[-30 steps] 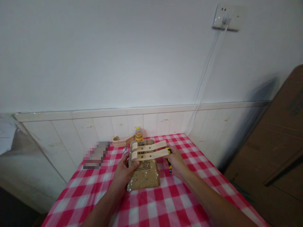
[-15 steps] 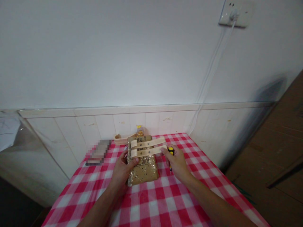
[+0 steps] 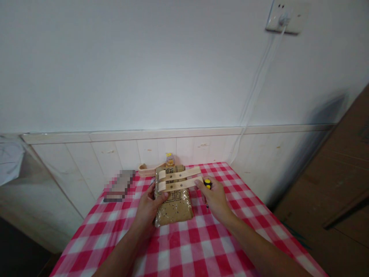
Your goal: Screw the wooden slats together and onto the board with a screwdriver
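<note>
A brown block (image 3: 173, 213) wrapped in shiny clear plastic, with dark printed patterns, lies on the table. Two pale, flat strips, a far strip (image 3: 187, 174) and a near strip (image 3: 187, 184), cross its upper half, each bent over at the left end and dotted with small dark screw heads. My left hand (image 3: 150, 202) grips the block's left edge, thumb on top just below the near strip. The fingers of my right hand (image 3: 215, 194) pinch that strip's right end. Tucked in the same hand is a yellow-and-black screwdriver (image 3: 207, 183), its tip pointing down.
Behind the block, by the wall, are a curled pale strip (image 3: 146, 171) and a small clear container with a yellow top (image 3: 169, 159). A blurred flat object (image 3: 119, 186) lies at left on the red-and-white checked tablecloth (image 3: 178, 256). A wall socket (image 3: 285, 17) holds a plugged cord.
Hardly anything differs. The screwdriver has tilted slightly in my right hand, and both hands keep their holds.
</note>
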The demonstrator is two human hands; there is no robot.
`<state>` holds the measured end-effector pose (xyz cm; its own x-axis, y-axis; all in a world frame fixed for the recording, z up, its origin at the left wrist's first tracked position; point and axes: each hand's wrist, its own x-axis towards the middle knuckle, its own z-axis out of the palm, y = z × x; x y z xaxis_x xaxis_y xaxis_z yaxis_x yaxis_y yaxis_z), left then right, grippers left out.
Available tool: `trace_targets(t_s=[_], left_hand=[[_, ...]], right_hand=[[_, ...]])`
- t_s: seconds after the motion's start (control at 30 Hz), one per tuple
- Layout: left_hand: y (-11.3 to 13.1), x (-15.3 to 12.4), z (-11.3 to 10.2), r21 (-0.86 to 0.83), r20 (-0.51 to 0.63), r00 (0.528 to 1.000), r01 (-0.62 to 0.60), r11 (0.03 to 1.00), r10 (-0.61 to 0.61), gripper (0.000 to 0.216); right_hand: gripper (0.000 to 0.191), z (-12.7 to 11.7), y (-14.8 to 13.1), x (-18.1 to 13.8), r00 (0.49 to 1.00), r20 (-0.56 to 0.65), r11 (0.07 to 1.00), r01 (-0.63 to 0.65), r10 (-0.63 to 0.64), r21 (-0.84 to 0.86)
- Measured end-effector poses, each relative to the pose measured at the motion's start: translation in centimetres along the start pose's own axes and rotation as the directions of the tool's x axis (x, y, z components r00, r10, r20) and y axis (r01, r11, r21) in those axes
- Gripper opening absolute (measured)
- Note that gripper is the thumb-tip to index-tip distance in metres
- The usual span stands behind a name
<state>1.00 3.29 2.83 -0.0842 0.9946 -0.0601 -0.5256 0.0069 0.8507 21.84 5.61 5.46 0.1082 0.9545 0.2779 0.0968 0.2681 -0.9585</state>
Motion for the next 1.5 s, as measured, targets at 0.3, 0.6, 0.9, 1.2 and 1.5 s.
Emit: trace_targets(t_s=[0.3, 0.6, 0.9, 1.2, 1.5], left_hand=[[0.0, -0.1, -0.1, -0.015, 0.05, 0.998, 0.025, 1.0, -0.024, 0.082], [-0.8, 0.5, -0.7, 0.006, 0.025, 0.972, 0.232, 0.973, -0.232, 0.044], [-1.4, 1.0, -1.4, 0.016, 0.102, 0.948, 0.303, 0.953, -0.303, 0.036], [-1.2, 0.9, -1.5, 0.024, 0.137, 0.941, 0.308, 0.951, -0.309, 0.038], [-0.4, 0.4, -1.5, 0.029, 0.115, 0.96, 0.253, 0.967, -0.254, 0.045]], right_hand=[[0.041, 0.1, -0.4, 0.1, 1.0, -0.015, 1.0, -0.006, 0.006, 0.014], [0.03, -0.1, -0.6, 0.1, 0.99, 0.031, 0.988, 0.139, -0.141, 0.059], [0.028, -0.1, -0.2, 0.1, 0.981, 0.01, 0.981, 0.192, -0.192, 0.02], [0.027, -0.3, -0.4, 0.2, 0.985, 0.015, 0.985, 0.172, -0.172, 0.0], [0.03, -0.5, -0.3, -0.1, 0.984, 0.076, 0.985, 0.155, -0.16, 0.068]])
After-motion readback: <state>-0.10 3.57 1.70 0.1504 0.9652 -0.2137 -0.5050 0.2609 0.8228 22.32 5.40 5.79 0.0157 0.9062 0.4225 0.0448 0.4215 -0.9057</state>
